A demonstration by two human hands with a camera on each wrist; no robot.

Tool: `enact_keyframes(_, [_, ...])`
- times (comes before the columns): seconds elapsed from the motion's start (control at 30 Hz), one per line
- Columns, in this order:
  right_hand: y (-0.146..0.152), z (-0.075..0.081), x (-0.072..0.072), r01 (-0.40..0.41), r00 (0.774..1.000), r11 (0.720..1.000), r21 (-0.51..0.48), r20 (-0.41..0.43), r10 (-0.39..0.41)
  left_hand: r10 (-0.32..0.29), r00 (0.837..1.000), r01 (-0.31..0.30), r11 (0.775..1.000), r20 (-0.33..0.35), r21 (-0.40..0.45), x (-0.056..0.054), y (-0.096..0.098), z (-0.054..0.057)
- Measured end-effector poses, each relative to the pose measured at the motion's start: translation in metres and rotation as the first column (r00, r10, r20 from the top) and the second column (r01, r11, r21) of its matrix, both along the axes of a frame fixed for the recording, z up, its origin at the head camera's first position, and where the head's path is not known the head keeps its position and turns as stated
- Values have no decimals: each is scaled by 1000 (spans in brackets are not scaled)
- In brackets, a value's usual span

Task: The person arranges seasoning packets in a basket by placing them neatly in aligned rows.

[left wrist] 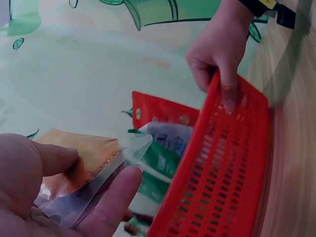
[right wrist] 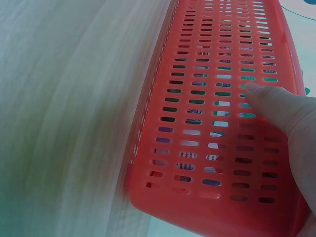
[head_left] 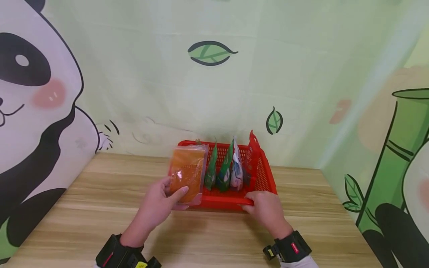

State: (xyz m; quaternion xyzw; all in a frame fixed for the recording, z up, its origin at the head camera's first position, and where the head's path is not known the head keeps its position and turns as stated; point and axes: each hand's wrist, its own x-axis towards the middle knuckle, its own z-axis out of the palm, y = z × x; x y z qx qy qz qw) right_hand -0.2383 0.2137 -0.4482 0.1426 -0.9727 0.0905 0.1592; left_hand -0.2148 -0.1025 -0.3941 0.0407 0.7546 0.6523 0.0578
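My left hand pinches an orange-brown plastic packet with clear edges, thumb on its front. The packet is held upright at the left end of a red perforated basket, partly covering it. In the left wrist view, the same packet sits between thumb and fingers. My right hand grips the basket's near rim toward its right end. From the right wrist, the thumb presses the outer wall of the basket. Inside stand two green packets, a white one and a red one.
The basket stands on a wood-grain table, close to its back edge. Behind rises a pale green backdrop printed with pandas, leaves and bamboo. Black bands with small cameras are on both wrists.
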Motion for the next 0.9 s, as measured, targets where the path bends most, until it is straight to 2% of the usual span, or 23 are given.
enact_keyframes(0.23, [0, 0, 0, 25, 999, 997, -66, 44, -22, -66, 998, 66, 997, -4, 44, 0, 25, -8])
enact_keyframes(0.43, [1, 2, -1, 42, 995, 989, -139, 93, -29, -133, 991, 134, 987, -16, 91, 1, 39, -9])
enact_keyframes(0.53, [2, 6, 0, 43, 991, 980, -193, 129, -19, -157, 988, 158, 982, -18, 105, 1, 44, -9])
enact_keyframes(0.63, [3, 10, 1, 42, 986, 959, -280, 169, 6, -168, 986, 168, 979, -9, 113, 1, 47, -10])
enact_keyframes(0.7, [4, 12, 3, 27, 980, 928, -372, 193, 48, -170, 985, 169, 979, -1, 115, 1, 50, -10])
enact_keyframes(0.77, [7, 13, 4, 7, 972, 871, -492, 207, 109, -170, 985, 169, 979, -2, 110, 1, 52, -11])
enact_keyframes(0.83, [8, 15, 5, -25, 960, 786, -618, 203, 190, -173, 985, 172, 980, -6, 102, 2, 55, -13])
enact_keyframes(0.9, [7, 18, 8, -54, 943, 677, -734, 186, 277, -180, 984, 180, 979, -11, 99, 2, 58, -14])
